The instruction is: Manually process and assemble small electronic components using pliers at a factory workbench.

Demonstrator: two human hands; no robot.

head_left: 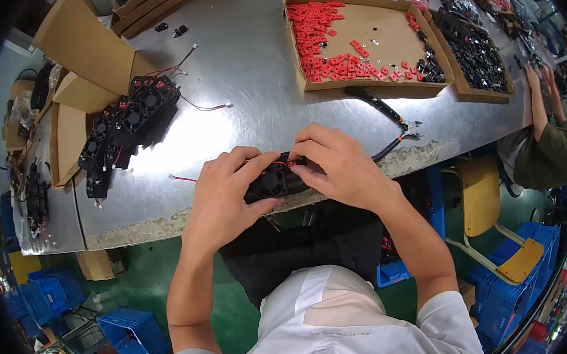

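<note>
Near the table's front edge I hold a black fan unit [273,182] with thin wires. My left hand [223,184] grips its left end, fingers over the far side and thumb along the near side. At its right part, the closed fingers of my right hand [340,163] press around a small red piece [291,164] on the unit. Whether that hand grips the piece or the unit's frame is partly hidden. A red wire end [182,178] sticks out to the left of my left hand. Further left lies a pile of similar black fan units [142,107] with loose wires and white connectors.
Beyond my right hand lie black-handled cutting pliers [386,115]. Behind them stands a cardboard tray [372,89] of red pieces and small black parts, beside a box of black parts [476,59]. Cardboard [80,31] stands at left. A co-worker [548,153] sits at far right.
</note>
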